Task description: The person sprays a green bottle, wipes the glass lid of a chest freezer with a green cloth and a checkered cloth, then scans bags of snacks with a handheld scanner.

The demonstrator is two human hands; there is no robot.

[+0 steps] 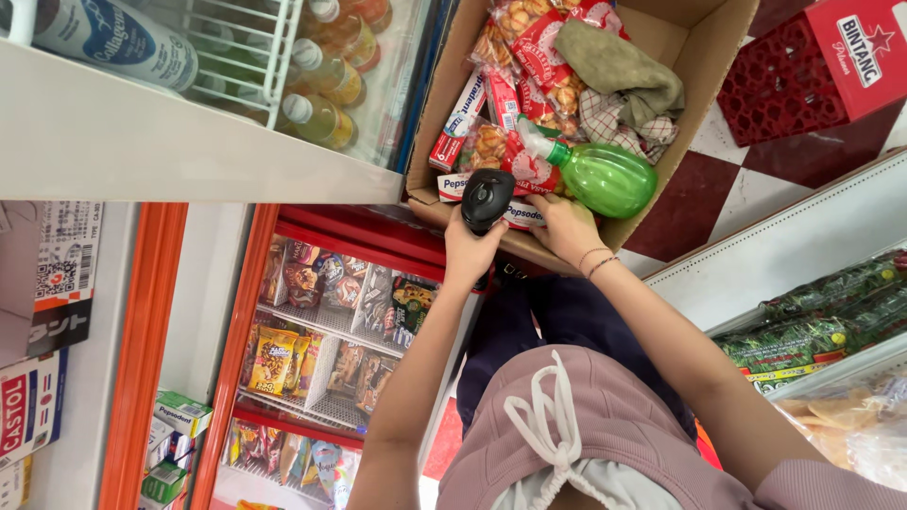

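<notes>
Left hand [470, 253] grips a black barcode scanner [487, 198] at the near edge of the cardboard box [699, 38]. Right hand [565, 227] clutches a toothpaste carton [520, 215] just beside it. Further into the box: a green spray bottle [600, 175], red snack packets [539, 47], crumpled cloths [624, 80].

Red crate [820, 71] on checkered floor [704, 194]; bottled drinks [321, 71] in cooler beside me; snack packets [316, 321] on orange-framed shelves below.
</notes>
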